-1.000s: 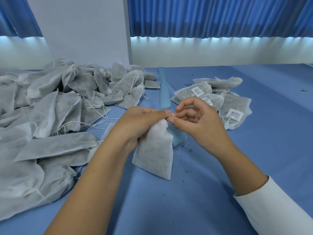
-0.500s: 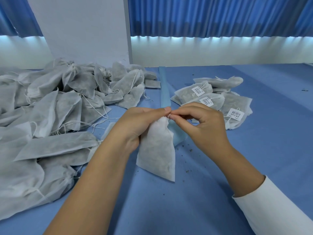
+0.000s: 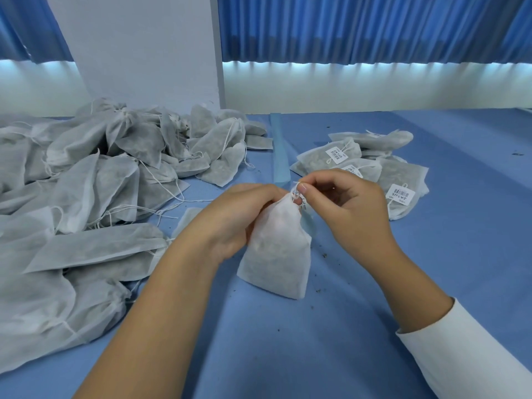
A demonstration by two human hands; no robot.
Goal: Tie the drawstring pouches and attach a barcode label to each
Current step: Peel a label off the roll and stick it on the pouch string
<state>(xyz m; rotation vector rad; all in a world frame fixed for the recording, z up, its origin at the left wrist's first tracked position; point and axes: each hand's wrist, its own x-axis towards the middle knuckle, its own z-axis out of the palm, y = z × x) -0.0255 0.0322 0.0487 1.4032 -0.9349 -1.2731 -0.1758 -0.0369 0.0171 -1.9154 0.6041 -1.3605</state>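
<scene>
Currently held: pouch, its neck gathered in the curled fingers of the left hand.
Right hand: closed in a pinch on the drawstring at the neck, where a barcode label is seen.
Long axis: neck far, base near, tilted slightly right over the table.
Nearer hand: right, judged best placed for the knot.
Left: untied pouches, heaped.
Far right: labelled pouches, laid together.

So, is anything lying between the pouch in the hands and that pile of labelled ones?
Nothing visible blocks it. The left hand and right hand hold the pouch just short of the labelled pile; only blue tablecloth lies between.
</scene>
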